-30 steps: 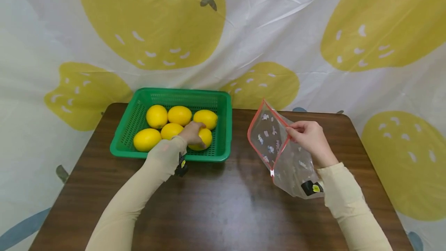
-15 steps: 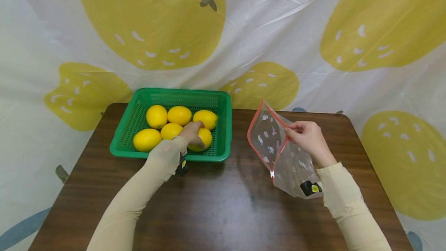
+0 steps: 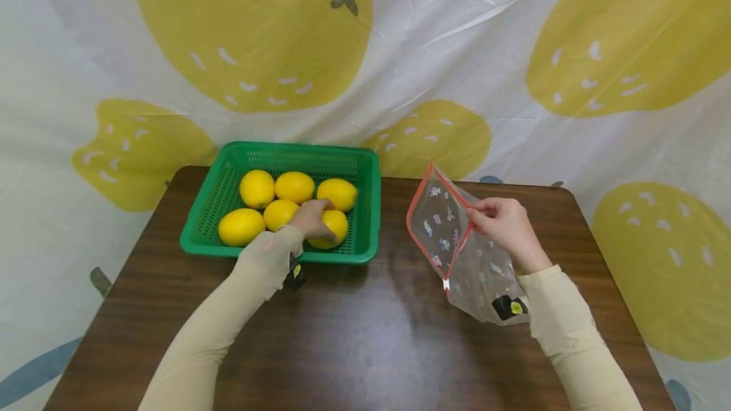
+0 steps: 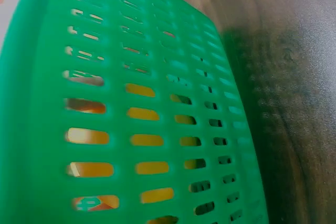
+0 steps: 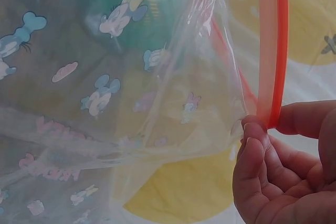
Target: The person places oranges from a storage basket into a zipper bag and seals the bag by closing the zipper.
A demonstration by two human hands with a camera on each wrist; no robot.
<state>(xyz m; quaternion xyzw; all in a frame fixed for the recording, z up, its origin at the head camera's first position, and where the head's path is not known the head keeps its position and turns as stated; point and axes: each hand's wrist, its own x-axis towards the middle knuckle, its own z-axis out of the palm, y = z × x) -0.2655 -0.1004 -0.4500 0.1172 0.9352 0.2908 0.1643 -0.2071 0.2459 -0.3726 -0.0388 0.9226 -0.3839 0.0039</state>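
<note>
In the head view, my left hand (image 3: 312, 219) reaches into the green plastic basket (image 3: 365, 252) and grips the lemon (image 3: 337, 228) at its front right. Several other lemons (image 3: 241, 228) lie around it in the basket. Over the right side of the table, my right hand (image 3: 505, 227) pinches the red zip edge of a clear zip bag (image 3: 485, 284) with small cartoon prints. The bag's mouth gapes toward the basket, its white slider at the lower corner. The left wrist view shows only the basket's slotted wall (image 4: 118, 129), with yellow behind the slots; that hand is hidden there.
The dark brown wooden table (image 3: 354, 341) carries the basket at its back left. Behind it hangs a white cloth (image 3: 434, 49) with big yellow fruit prints, close to the table's back edge. A black wrist camera (image 3: 508, 307) sits beside the bag's lower part.
Almost nothing differs. The left hand stays around the same lemon, its wrist shifting very slightly. The right hand and the bag hold nearly still.
</note>
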